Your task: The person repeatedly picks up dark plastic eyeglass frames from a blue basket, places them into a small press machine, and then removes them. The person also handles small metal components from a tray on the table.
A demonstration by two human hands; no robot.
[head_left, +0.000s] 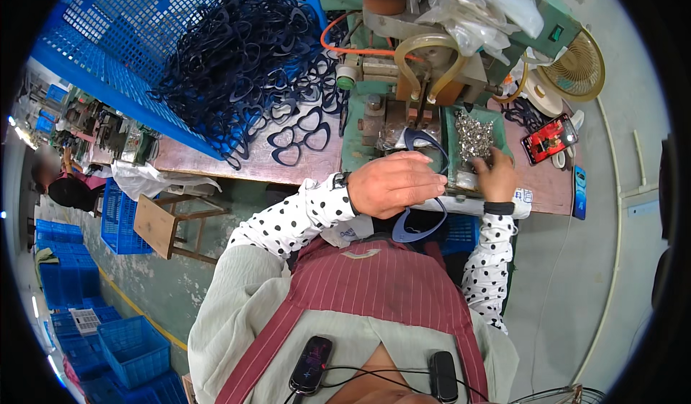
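My left hand (392,185) is closed on a dark blue glasses frame (417,234), held at the front edge of a green bench machine (374,120). One rim shows above the fingers and the other hangs below them; the hand hides the middle. My right hand (497,179) is at the near end of a green tray (451,134) piled with small shiny metal parts (473,136). Its fingers are bent and drawn together at the edge of the pile. Whatever they pinch is too small to make out.
A big blue basket (108,69) at upper left is heaped with dark glasses frames (237,58). Loose frames (299,136) lie on the wooden table. A phone (549,139) and small fan (576,62) are at right. A wooden stool (155,225) and blue crates (133,346) stand left.
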